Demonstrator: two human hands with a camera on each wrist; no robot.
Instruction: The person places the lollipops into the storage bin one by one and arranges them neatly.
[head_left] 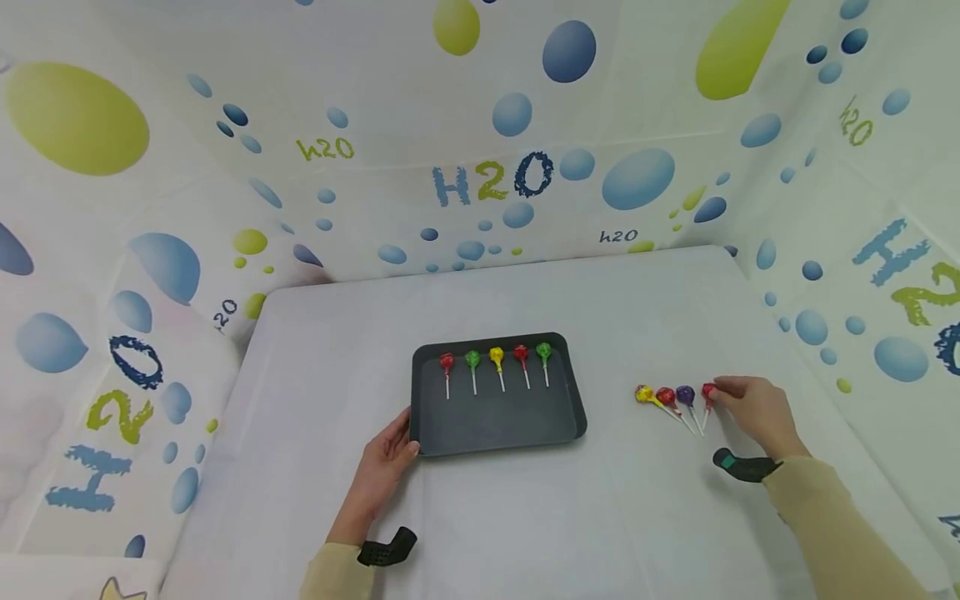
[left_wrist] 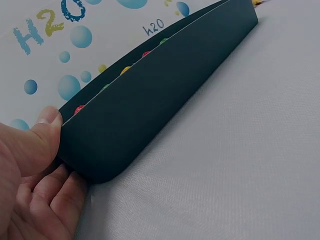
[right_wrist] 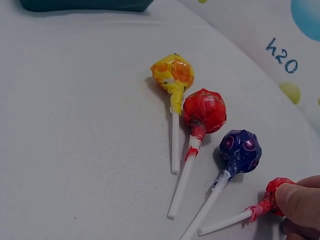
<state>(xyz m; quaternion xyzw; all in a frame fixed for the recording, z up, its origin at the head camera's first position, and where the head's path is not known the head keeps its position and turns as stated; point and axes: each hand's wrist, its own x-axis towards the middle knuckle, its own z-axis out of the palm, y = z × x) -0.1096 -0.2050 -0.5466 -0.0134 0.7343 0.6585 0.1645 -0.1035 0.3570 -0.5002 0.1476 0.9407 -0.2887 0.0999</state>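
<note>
A dark grey tray [head_left: 495,425] lies on the white table with a row of wrapped lollipops along its far side: red [head_left: 447,362], green [head_left: 472,358], yellow [head_left: 497,356], red [head_left: 521,354] and green [head_left: 543,352]. My left hand [head_left: 384,467] grips the tray's near left corner, thumb on the rim and fingers low against the outer wall. Right of the tray, my right hand [head_left: 757,410] pinches the head of a red lollipop [right_wrist: 272,197]. Beside it lie a purple lollipop [right_wrist: 241,151], another red lollipop [right_wrist: 205,111] and a yellow one [right_wrist: 173,74], sticks pointing toward me.
White cloth [head_left: 510,525] covers the table. Behind it and at both sides stand walls of white sheeting [head_left: 375,75] printed with blue and green drops and H2O lettering. Each wrist wears a black strap [head_left: 386,548].
</note>
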